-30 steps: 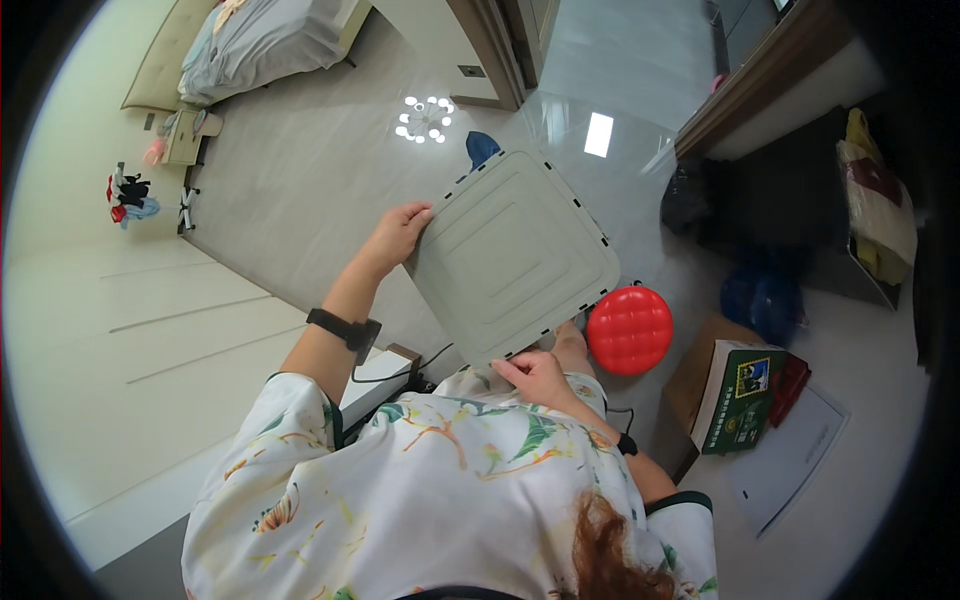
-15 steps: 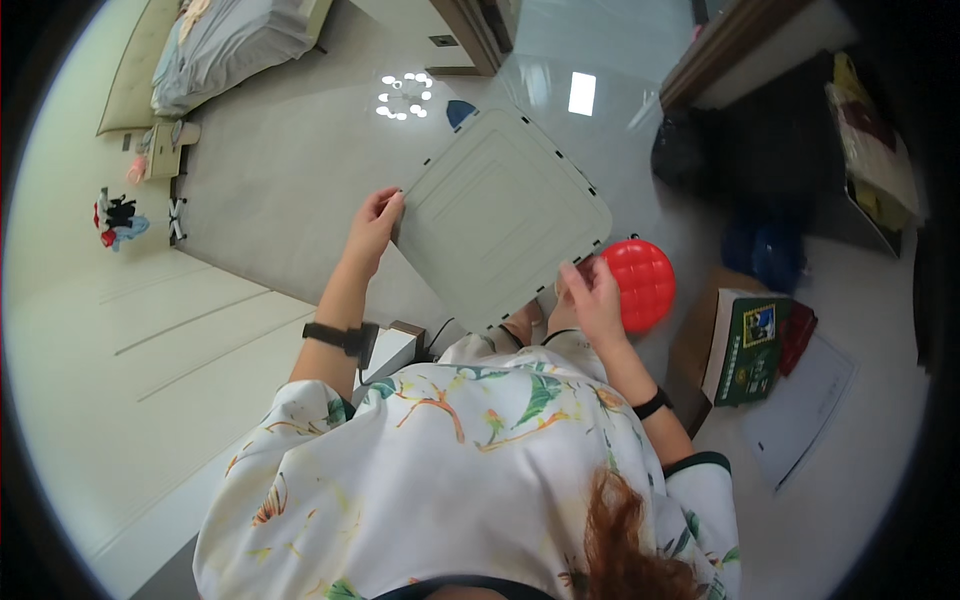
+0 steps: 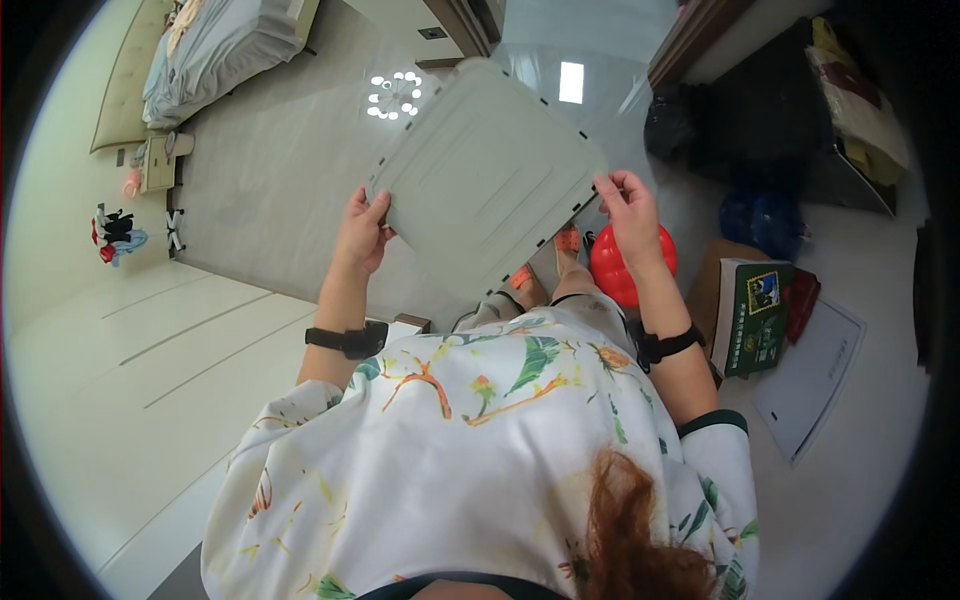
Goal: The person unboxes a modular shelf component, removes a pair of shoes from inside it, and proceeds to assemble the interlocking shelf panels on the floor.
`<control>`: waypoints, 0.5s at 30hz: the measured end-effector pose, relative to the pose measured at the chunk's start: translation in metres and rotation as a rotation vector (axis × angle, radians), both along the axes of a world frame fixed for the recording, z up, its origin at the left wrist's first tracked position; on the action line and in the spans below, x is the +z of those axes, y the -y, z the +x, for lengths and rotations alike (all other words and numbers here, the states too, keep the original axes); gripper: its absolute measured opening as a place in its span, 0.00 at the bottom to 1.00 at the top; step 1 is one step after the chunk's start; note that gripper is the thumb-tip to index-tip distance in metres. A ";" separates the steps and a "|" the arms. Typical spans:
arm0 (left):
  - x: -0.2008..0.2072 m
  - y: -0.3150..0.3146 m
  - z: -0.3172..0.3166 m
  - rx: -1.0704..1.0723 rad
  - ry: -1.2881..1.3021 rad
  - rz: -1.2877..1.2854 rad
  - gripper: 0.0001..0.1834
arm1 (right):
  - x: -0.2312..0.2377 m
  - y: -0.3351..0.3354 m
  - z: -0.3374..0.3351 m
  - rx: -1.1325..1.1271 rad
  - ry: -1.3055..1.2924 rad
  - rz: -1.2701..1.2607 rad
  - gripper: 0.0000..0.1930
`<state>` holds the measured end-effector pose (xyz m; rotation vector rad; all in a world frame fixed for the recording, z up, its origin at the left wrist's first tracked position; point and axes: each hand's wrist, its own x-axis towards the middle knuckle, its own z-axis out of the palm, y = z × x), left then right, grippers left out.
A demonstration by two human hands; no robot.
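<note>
A flat, pale grey-green rectangular panel with rounded corners [image 3: 490, 175], which looks like a plastic storage box lid, is held up in front of me. Small dark clips or slots line its edges, and shallow ridges run across its face. My left hand [image 3: 364, 228] pinches its left corner, thumb on top. At the opposite corner my right hand [image 3: 630, 212] grips the edge between thumb and fingers. Below the panel my feet show in orange sandals [image 3: 567, 241]. A red round stool [image 3: 615, 268] stands beside my right forearm, partly hidden by it.
On the right stand a green and white box [image 3: 752, 318], a blue bundle [image 3: 762, 222] and a black bag [image 3: 672, 125]. A flat white board [image 3: 812, 380] lies near them. A bed [image 3: 225, 65] and a small nightstand [image 3: 160, 162] are at the far left.
The panel has been raised and turned a little. My right hand has shifted up from its lower edge to its right corner. The blue item behind the panel is now hidden.
</note>
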<state>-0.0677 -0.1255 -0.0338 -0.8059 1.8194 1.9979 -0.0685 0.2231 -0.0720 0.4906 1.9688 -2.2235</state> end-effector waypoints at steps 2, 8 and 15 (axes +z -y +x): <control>0.006 -0.002 -0.009 0.003 -0.059 0.002 0.12 | 0.008 -0.003 -0.007 0.021 -0.046 0.047 0.12; 0.007 -0.014 -0.029 -0.011 -0.102 0.051 0.10 | 0.020 -0.011 -0.023 -0.003 -0.008 0.046 0.14; -0.011 -0.018 -0.023 -0.007 -0.062 0.025 0.13 | 0.006 -0.017 -0.012 0.029 0.037 0.132 0.14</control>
